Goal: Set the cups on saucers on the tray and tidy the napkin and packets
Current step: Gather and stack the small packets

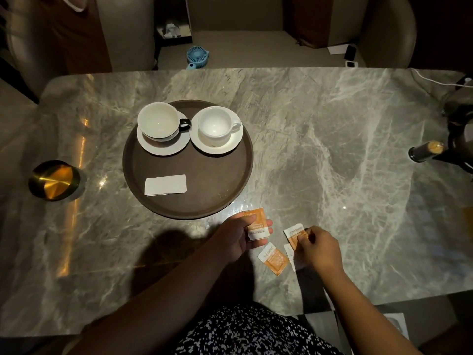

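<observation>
A round brown tray [225,190] holds two white cups on white saucers: one with a black handle [158,123] on the left, an all-white one [216,126] on the right. A folded white napkin [165,185] lies on the tray's near part. Just in front of the tray, my left hand [234,238] grips a stack of orange packets [256,224]. My right hand [320,248] pinches another orange packet [294,234] off the table. One more orange packet [273,258] lies flat between my hands, and a white-edged one [291,254] is partly hidden under my right hand.
The grey marble table [320,149] carries a brass bowl [53,180] at the left and a dark kettle-like object [455,139] with a white cable at the far right. A blue fan [197,56] sits on the floor beyond the table. Chairs stand at the far side.
</observation>
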{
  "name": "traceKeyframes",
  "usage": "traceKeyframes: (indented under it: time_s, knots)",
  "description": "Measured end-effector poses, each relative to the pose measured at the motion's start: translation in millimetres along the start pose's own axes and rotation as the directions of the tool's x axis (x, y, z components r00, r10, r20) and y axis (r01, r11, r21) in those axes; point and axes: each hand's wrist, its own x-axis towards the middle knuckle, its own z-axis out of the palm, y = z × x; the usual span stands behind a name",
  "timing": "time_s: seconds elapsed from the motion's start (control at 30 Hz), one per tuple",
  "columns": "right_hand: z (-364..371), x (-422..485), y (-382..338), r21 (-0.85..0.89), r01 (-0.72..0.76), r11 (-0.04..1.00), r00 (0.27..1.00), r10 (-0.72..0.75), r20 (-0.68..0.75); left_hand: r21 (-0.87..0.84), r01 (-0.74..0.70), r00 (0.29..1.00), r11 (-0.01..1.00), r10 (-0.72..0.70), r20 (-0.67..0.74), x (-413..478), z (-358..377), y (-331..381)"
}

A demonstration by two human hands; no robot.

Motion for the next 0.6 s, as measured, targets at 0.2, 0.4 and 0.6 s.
traceKeyframes:
  time_s: [0.2,0.4,0.6]
  knots:
    - [-16,3,-28,0.538,-0.132,0.833,0.988,0.069,0.135,0.037,0.023,0.999,0.999,-0.022,-0.045,3,5,-1]
    - [-15,-7,-65,0.733,-0.152,0.664,0.971,-0.04,0.237,-0.005,0.041,0.998,0.999,-0.041,-0.046,1,10,-1]
    - [3,-13,-76,0.61,-0.02,0.792,0.979,-0.108,0.172,-0.039,0.012,0.999,0.999,-0.013,-0.033,0,14,2]
